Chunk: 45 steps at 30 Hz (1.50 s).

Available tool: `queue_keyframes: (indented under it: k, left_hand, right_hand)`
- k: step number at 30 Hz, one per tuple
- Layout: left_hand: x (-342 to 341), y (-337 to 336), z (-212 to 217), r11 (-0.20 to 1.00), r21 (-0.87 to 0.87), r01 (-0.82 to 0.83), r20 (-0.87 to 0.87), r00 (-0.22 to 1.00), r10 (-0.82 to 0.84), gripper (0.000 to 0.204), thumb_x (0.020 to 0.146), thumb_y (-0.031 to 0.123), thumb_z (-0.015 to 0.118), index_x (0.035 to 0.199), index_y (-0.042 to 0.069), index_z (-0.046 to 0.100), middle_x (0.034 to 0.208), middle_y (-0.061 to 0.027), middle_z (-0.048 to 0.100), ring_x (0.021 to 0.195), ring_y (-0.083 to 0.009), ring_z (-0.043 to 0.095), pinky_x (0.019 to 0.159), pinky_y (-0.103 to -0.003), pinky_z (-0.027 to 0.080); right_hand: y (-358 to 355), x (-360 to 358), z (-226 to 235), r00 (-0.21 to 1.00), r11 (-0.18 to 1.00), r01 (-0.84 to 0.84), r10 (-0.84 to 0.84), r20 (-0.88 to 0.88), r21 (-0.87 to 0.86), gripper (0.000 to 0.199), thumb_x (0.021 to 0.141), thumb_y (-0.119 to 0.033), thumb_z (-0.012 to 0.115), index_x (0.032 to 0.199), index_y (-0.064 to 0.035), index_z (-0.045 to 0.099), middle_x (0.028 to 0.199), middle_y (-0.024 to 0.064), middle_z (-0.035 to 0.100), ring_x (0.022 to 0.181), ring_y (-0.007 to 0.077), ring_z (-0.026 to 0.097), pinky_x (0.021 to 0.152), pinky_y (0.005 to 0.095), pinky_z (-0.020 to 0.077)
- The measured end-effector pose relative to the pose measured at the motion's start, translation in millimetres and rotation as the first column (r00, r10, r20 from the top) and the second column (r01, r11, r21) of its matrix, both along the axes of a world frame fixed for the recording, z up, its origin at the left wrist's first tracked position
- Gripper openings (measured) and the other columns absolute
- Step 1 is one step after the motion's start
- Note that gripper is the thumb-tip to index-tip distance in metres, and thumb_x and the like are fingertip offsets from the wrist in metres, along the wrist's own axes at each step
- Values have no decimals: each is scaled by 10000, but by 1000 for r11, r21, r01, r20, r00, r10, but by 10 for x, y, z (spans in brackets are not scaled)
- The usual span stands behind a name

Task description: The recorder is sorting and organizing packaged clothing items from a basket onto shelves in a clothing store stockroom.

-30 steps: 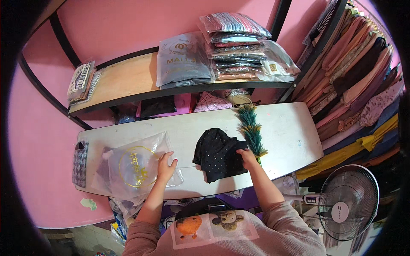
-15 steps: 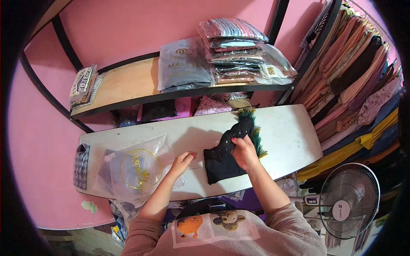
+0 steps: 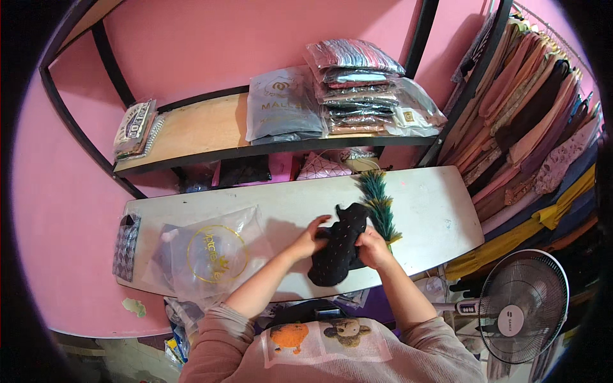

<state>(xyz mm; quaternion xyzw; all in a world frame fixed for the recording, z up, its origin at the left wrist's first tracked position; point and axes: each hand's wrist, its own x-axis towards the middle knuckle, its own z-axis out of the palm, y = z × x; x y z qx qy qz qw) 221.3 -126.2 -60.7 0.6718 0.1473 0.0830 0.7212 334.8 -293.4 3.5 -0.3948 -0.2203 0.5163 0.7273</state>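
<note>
A bundle of black cloth (image 3: 341,246) with small light dots is folded over on itself above the white table. My right hand (image 3: 373,247) grips its right edge, thumb on top. At the upper left side of the bundle, my left hand (image 3: 310,239) has a dark flap of the cloth between its thumb and fingers. Just right of the cloth lies a green feathery garland (image 3: 378,204) with yellowish tips. A frosted plastic bag (image 3: 220,252) with a gold round print rests left of my left hand.
On the white table (image 3: 287,191), a grey checked packet (image 3: 126,247) lies at the left end. Behind it, a shelf (image 3: 201,124) holds a stack of bagged clothes (image 3: 357,89). Hanging garments (image 3: 511,121) line the right side, with a fan (image 3: 523,306) below.
The black cloth has been lifted and folded over, baring more of the garland beside it. My left hand has come right and taken the cloth; my right hand has moved slightly down.
</note>
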Motion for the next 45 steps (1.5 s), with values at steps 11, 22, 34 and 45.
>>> queue_keyframes:
  k: [11,22,34,45]
  left_hand:
    - [-326,470,1475,793,589,-156,289,957,-26,116,821,46,553,920,12,501,829,-70,576,806,-153,575,723,-292,444]
    - [-340,389,2691,468,883,-25,184,937,-296,171,810,70,556,975,29,533,909,-139,572,858,-342,565,747,-383,451]
    - [-1334,1488,2894,-92,974,208,-195,972,133,373,530,176,768,850,46,627,841,-122,619,869,-305,584,754,-390,466]
    - [-2057,1544,2808,-398,912,-102,317,792,522,318,555,26,692,864,34,617,840,-120,611,860,-308,561,769,-408,451]
  right_hand:
    - [-53,244,175,276,839,542,-232,933,48,194,767,-168,658,796,-29,527,1099,148,564,1024,228,527,850,314,402]
    - [758,-44,585,494,955,-296,160,855,-8,472,728,-139,707,1133,-29,488,927,80,600,854,152,546,745,287,437]
    - [901,622,720,-91,847,-273,450,888,-457,396,704,-239,704,1040,-48,617,874,157,649,827,290,617,769,364,469]
    - [834,825,1490,-499,884,297,-179,848,362,351,588,-23,678,905,-85,541,868,85,608,891,298,568,747,408,408]
